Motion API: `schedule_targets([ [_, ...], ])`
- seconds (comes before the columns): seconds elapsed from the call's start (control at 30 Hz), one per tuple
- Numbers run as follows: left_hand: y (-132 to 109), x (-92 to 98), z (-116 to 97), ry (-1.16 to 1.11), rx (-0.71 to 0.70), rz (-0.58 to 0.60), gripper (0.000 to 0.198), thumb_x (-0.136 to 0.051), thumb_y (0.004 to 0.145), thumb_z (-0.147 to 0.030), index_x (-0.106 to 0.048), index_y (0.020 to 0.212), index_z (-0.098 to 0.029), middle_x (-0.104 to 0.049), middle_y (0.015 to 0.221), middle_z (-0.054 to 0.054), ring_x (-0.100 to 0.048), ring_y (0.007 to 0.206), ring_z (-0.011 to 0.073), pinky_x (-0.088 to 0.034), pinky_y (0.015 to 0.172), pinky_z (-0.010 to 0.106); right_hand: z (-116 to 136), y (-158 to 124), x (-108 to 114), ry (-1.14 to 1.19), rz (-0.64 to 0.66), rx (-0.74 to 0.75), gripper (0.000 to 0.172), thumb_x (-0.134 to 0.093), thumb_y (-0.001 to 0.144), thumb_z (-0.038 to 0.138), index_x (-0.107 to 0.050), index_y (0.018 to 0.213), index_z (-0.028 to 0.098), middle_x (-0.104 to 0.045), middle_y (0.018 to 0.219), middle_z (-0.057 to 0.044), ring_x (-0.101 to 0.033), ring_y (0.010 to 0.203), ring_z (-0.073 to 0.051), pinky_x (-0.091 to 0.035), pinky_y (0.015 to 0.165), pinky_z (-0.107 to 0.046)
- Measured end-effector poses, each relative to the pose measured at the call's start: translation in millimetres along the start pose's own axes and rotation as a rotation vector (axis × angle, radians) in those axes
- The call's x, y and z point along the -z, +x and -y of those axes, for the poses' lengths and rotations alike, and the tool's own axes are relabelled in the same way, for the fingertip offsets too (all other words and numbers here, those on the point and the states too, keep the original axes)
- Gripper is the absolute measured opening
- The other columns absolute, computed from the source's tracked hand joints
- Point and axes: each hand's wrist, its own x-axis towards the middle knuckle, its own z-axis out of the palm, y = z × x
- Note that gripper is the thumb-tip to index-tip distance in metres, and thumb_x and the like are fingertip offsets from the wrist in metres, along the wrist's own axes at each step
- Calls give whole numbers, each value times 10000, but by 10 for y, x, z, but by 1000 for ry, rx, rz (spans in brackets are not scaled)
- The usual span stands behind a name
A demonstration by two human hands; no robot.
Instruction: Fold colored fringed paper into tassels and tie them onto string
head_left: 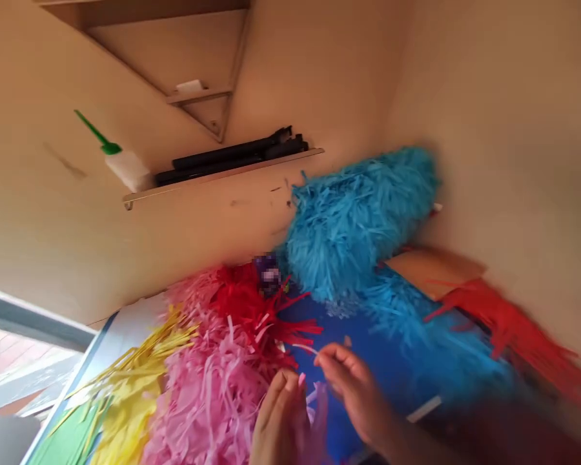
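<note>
My right hand (353,391) is closed in a pinch on the end of a thin pale strip (304,347), which sticks out to the left from the fingertips. Close beside it on the left, my left hand (277,416) has its fingers pressed together around pink fringed paper (314,420); a bit of pink shows at the fingertips. A large heap of pink fringed paper (198,400) lies left of my left hand. Red fringed paper (244,303) sits just beyond both hands. The blue tabletop (334,336) shows behind my right hand.
A bushy blue fringed shape (358,226) leans by the wall. Red fringe (508,320) lies on the right, yellow paper (130,394) and green paper (75,433) on the left. A wall shelf (223,177) carries black tubes (232,155) and a white bottle with green nozzle (126,169).
</note>
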Motion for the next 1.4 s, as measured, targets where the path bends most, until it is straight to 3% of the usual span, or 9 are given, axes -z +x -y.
schedule_targets([
  [0.2, 58, -179, 321, 107, -51, 63, 336, -790, 678, -590, -692, 697, -270, -630, 726, 40, -585, 653, 204, -486, 573, 285, 1, -50, 102, -160, 76, 83, 474, -687, 807, 630, -611, 806, 162, -464, 627, 44, -402, 578, -99, -354, 557, -218],
  [0.33, 50, -223, 299, 166, -49, 132, 327, -759, 756, -543, -704, 807, -224, -617, 715, 11, -535, 638, 150, -466, 610, 245, 0, -28, 185, -222, 32, 86, 433, -677, 841, 570, -616, 730, 156, -579, 634, 7, -510, 592, -118, -414, 580, -229],
  [0.57, 27, -216, 270, 99, 34, 177, 384, -726, 784, -557, -643, 747, -184, -560, 653, -30, -503, 551, 97, -423, 536, 202, 52, 5, 210, -192, 163, 48, 278, -656, 877, 410, -699, 762, 160, -658, 662, -4, -588, 623, -129, -456, 614, -228],
  [0.67, 43, -177, 308, 295, -127, 113, 355, -719, 795, -533, -670, 760, -182, -607, 679, -3, -560, 603, 126, -464, 575, 214, 17, 7, 222, -342, 84, 115, 219, -631, 859, 328, -709, 736, 164, -664, 657, -7, -577, 608, -126, -447, 585, -216],
  [0.8, 73, -154, 362, 527, -547, -54, 178, -722, 819, -382, -705, 856, -209, -706, 815, 40, -667, 736, 171, -537, 692, 238, -37, -12, 209, -513, 9, 253, 187, -595, 855, 267, -724, 762, 168, -680, 680, -23, -598, 611, -134, -456, 578, -217],
  [0.9, 83, -151, 369, 596, -779, -61, 26, -687, 845, -256, -705, 854, -238, -726, 833, 26, -696, 775, 163, -552, 722, 226, -61, -28, 204, -598, -4, 356, 172, -584, 860, 232, -724, 778, 176, -696, 706, -29, -627, 637, -139, -474, 617, -223],
  [0.97, 84, -142, 365, 632, -883, -32, 78, -657, 859, -195, -697, 821, -250, -738, 858, 16, -708, 827, 158, -555, 762, 222, -75, -30, 212, -627, 4, 382, 171, -579, 866, 219, -719, 778, 179, -699, 712, -28, -632, 642, -137, -475, 624, -222],
  [1.13, 92, -87, 354, 688, -852, -64, 113, -690, 854, -216, -706, 951, -272, -758, 866, -5, -731, 799, 150, -576, 743, 220, -107, -31, 243, -660, -4, 444, 155, -585, 879, 208, -714, 797, 178, -667, 679, -14, -608, 600, -119, -457, 582, -203],
  [1.4, 89, -63, 270, 752, -841, 28, 54, -667, 866, -250, -701, 825, -259, -743, 819, -6, -718, 814, 161, -559, 761, 240, -57, -52, 249, -673, 22, 472, 166, -566, 858, 158, -719, 802, 187, -695, 704, -14, -629, 632, -123, -468, 614, -203],
])
